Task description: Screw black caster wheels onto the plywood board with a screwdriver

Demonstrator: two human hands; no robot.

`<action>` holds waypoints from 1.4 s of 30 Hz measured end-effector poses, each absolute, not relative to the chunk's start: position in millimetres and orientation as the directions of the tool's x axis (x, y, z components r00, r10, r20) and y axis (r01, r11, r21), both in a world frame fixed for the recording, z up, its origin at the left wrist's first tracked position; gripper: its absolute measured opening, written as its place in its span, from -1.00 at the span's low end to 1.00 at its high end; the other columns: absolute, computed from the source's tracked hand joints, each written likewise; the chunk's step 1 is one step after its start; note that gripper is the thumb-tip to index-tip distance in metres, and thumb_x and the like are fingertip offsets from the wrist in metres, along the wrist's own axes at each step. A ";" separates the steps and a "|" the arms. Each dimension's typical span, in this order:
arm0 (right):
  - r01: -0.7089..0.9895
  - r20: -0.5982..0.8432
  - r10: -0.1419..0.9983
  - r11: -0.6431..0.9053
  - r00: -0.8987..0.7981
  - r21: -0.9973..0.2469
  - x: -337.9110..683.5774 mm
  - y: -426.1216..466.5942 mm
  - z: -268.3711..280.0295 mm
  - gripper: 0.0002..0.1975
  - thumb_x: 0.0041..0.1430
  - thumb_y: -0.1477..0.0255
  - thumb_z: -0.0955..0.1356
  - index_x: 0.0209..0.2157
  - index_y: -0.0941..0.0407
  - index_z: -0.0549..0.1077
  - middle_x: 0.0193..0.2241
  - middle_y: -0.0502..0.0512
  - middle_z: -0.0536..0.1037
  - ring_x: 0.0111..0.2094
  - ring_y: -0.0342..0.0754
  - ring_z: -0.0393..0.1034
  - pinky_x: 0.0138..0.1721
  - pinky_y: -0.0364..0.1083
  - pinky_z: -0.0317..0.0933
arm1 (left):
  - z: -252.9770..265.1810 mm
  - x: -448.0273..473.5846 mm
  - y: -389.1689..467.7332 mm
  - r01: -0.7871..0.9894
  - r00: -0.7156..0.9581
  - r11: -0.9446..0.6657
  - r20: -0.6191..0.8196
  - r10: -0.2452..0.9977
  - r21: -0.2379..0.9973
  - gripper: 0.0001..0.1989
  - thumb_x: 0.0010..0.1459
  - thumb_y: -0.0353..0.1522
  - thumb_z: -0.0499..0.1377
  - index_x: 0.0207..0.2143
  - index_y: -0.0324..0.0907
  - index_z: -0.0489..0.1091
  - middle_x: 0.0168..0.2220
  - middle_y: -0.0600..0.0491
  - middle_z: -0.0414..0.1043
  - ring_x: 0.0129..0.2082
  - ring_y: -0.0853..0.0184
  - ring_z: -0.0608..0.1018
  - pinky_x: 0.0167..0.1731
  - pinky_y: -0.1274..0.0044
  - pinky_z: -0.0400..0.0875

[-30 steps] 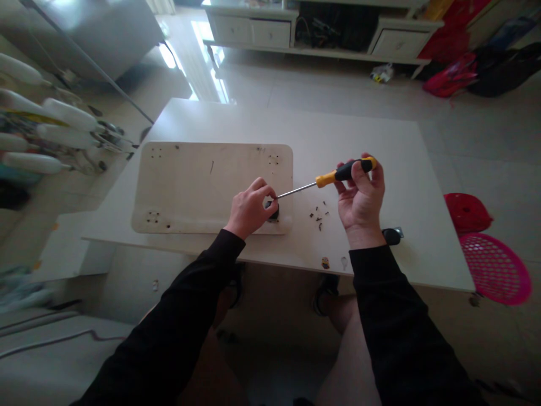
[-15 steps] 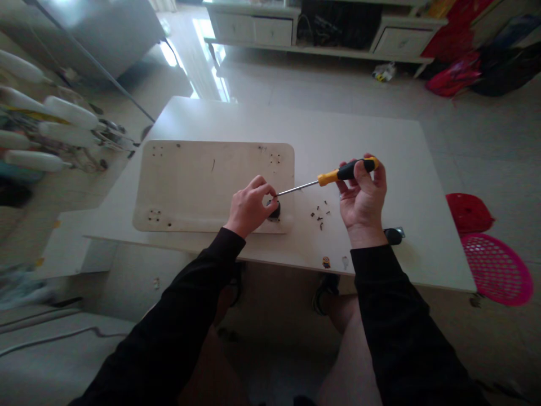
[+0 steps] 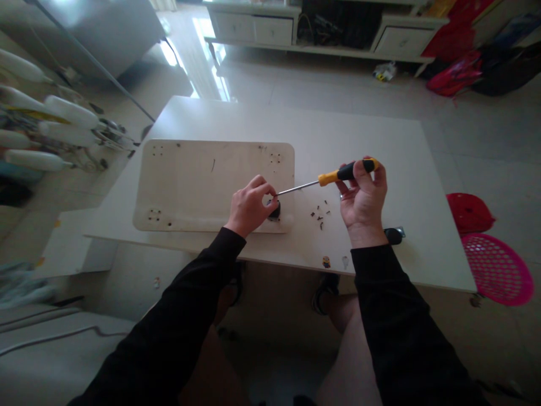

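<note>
Board (image 3: 190, 186): flat on the table (image 3: 363, 135); hole clusters at three corners; small marks at the far right, which we cannot read.
Left hand (image 3: 251, 206): over the board's near right corner, thumb and forefinger pinching the screwdriver's tip; whether a screw sits there, we cannot tell.
Wheel (image 3: 274, 211): black, on the board just under our left thumb, partly hidden by it.
Screwdriver (image 3: 329, 179): yellow and black, shaft spanning the gap between our hands.
Screws (image 3: 320, 218): several, loose, between board and right hand.
Sticker (image 3: 326, 261): cartoon figure, table's near edge.
Right hand (image 3: 364, 200): palm up, fingers curled around the handle.
Spare wheel (image 3: 394, 235): beside our right wrist.
Basket (image 3: 499, 269): pink, beyond the table's right edge.
</note>
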State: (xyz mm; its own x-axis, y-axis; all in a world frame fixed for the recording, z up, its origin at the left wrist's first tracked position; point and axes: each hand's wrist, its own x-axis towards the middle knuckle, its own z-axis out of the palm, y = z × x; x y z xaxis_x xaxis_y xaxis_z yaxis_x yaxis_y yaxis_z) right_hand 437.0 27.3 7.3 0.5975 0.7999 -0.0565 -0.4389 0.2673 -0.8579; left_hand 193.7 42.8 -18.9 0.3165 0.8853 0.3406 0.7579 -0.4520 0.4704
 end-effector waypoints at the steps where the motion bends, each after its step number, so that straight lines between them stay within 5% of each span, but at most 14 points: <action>1: -0.428 -0.054 0.798 0.263 0.600 -0.865 436.9 27.3 6.9 -0.34 -0.25 0.22 0.65 -0.15 -0.01 0.33 -0.20 -0.12 0.50 -0.20 -0.13 0.57 -0.23 -0.03 0.57 | -19.0 193.6 42.9 0.758 0.315 -0.450 0.339 0.886 0.472 -0.92 0.21 -0.36 0.30 -0.35 -0.15 0.57 -0.26 0.05 0.52 -0.47 0.43 0.38 -0.44 0.48 0.18; 10: -0.291 -0.007 0.789 0.219 0.614 -0.931 435.4 28.6 1.2 -0.36 -0.10 0.05 0.58 -0.11 -0.01 0.27 -0.19 -0.10 0.53 -0.21 -0.09 0.63 -0.29 -0.08 0.55 | -21.4 192.7 44.2 0.767 0.332 -0.445 0.308 0.892 0.462 -0.93 0.21 -0.36 0.31 -0.33 -0.12 0.60 -0.24 0.06 0.54 -0.48 0.43 0.39 -0.43 0.46 0.19; 14: -0.320 -0.064 0.816 0.153 0.575 -0.935 438.2 29.2 1.5 -0.50 0.04 0.23 0.45 0.01 -0.03 0.31 -0.17 -0.07 0.58 -0.20 -0.09 0.66 -0.30 -0.10 0.53 | -22.7 191.6 44.6 0.773 0.343 -0.452 0.305 0.888 0.446 -0.93 0.22 -0.36 0.31 -0.32 -0.12 0.61 -0.22 0.05 0.55 -0.49 0.44 0.39 -0.43 0.45 0.20; 17: -0.312 -0.078 0.805 0.137 0.588 -0.940 439.8 29.7 0.6 -0.50 0.02 0.32 0.43 0.03 -0.02 0.32 -0.19 -0.06 0.59 -0.23 -0.09 0.66 -0.28 -0.08 0.56 | -22.5 191.0 44.6 0.772 0.353 -0.458 0.303 0.885 0.440 -0.93 0.23 -0.36 0.30 -0.31 -0.12 0.61 -0.21 0.06 0.55 -0.50 0.44 0.39 -0.43 0.45 0.21; 36: -0.215 0.024 0.766 0.210 0.642 -0.954 437.8 25.3 3.1 -0.46 0.02 0.15 0.54 -0.01 -0.04 0.36 -0.24 -0.07 0.56 -0.26 -0.10 0.61 -0.32 -0.07 0.56 | -17.4 190.6 43.9 0.774 0.347 -0.436 0.269 0.899 0.459 -0.89 0.19 -0.30 0.33 -0.23 -0.10 0.59 -0.18 0.04 0.55 -0.44 0.40 0.43 -0.42 0.47 0.22; 42: -0.208 0.024 0.735 0.222 0.678 -0.953 441.6 25.5 3.7 -0.41 0.03 0.15 0.53 0.03 -0.05 0.31 -0.23 -0.07 0.56 -0.26 -0.10 0.61 -0.33 -0.06 0.56 | -12.7 168.8 53.5 0.682 0.428 -0.428 0.152 0.891 0.593 -0.70 0.07 -0.34 0.36 -0.10 -0.13 0.60 -0.10 0.02 0.56 -0.48 0.45 0.42 -0.35 0.47 0.39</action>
State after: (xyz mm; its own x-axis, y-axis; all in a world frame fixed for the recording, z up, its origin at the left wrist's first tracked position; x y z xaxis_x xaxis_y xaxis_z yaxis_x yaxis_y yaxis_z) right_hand 441.6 25.5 3.7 0.6779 0.7348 0.0236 -0.2076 0.2221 -0.9527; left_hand 168.8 53.5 -12.7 0.4278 0.8910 0.1519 0.6817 -0.4284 0.5931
